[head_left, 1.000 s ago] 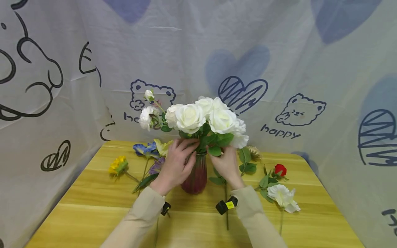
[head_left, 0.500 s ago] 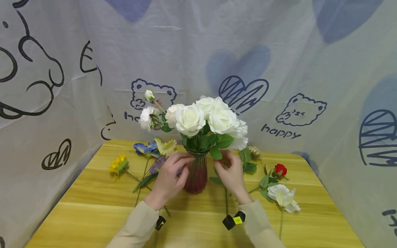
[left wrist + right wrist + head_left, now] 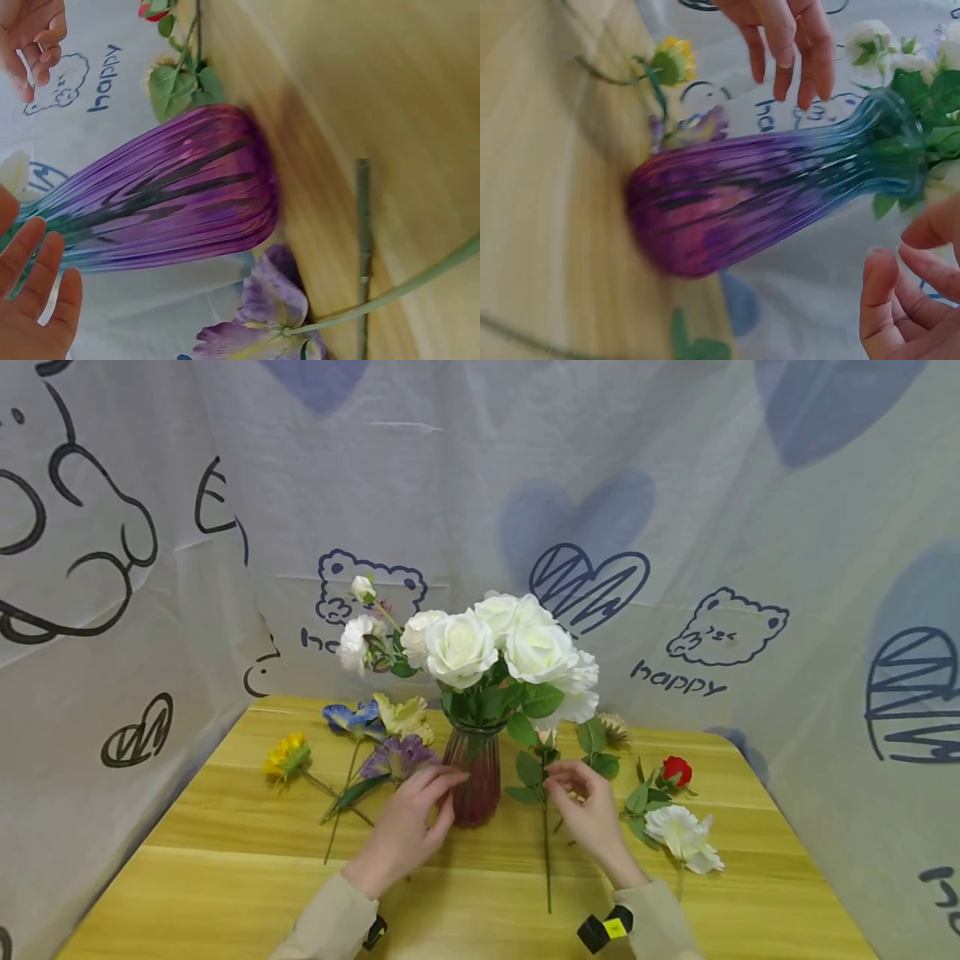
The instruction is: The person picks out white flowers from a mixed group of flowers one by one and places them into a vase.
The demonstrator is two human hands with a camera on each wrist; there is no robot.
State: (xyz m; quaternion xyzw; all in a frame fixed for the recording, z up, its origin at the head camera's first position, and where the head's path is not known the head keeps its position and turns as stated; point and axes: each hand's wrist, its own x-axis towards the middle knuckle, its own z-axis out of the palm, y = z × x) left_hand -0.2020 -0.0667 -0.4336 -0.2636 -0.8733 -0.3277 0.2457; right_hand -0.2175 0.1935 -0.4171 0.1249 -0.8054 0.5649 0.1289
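Note:
A ribbed glass vase [image 3: 474,789], purple below and teal at the neck in the right wrist view, stands upright on the table. White roses [image 3: 461,650] and green leaves rise from its mouth; dark stems show through the glass. Beside the vase, on its left, is my left hand [image 3: 411,823], fingers loosely bent and holding nothing. My right hand [image 3: 589,810] hovers right of the vase with relaxed fingers, apart from the glass. In the head view its fingertips overlap a leafy stem [image 3: 547,852] lying on the table; the right wrist view shows nothing between the fingers.
On the wooden table [image 3: 225,902], left, lie a yellow flower [image 3: 288,757], a blue one [image 3: 354,722], a pale yellow one [image 3: 403,717] and a purple one [image 3: 399,757]. A red rose [image 3: 677,771] and a white flower [image 3: 684,837] lie right. A printed curtain stands behind.
Both hands have come down from the leaves at the vase's mouth and moved apart, the right one farther right. The bouquet stays in the vase.

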